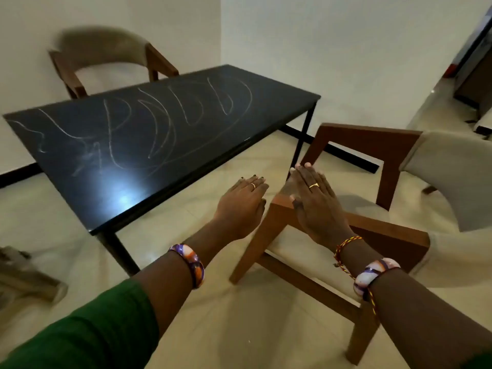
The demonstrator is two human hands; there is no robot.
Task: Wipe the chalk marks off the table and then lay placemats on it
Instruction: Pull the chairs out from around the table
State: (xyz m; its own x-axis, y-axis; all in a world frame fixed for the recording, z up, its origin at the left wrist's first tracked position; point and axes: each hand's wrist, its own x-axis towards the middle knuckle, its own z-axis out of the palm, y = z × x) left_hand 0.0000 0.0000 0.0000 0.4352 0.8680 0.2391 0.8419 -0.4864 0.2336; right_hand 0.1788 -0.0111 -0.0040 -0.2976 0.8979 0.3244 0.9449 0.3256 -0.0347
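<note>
Both hands are stretched out flat, palms down, fingers released and grasping nothing. The left hand (243, 202) hovers over the pale tiled floor (186, 315), its fingers (255, 182) pointing toward the near long edge of the black rectangular metal-legged bench (239, 83), close to it but apart. Beyond those fingertips, loose white chalk marks (149, 123) — loops and scrawls — spread across most of the benchtop, with a bright glare spot near its closer end. The right hand (316, 206) lies over the brown wooden armchair with a cream cushioned seat (386, 235), fingers extended along the front of its arm frame, the thumb at the wooden corner. A ring sits on each hand, a patterned bangle on each wrist. Far past the fingers, behind the bench, stands a second beige-backed wooden chair (106, 49) — blurred.
</note>
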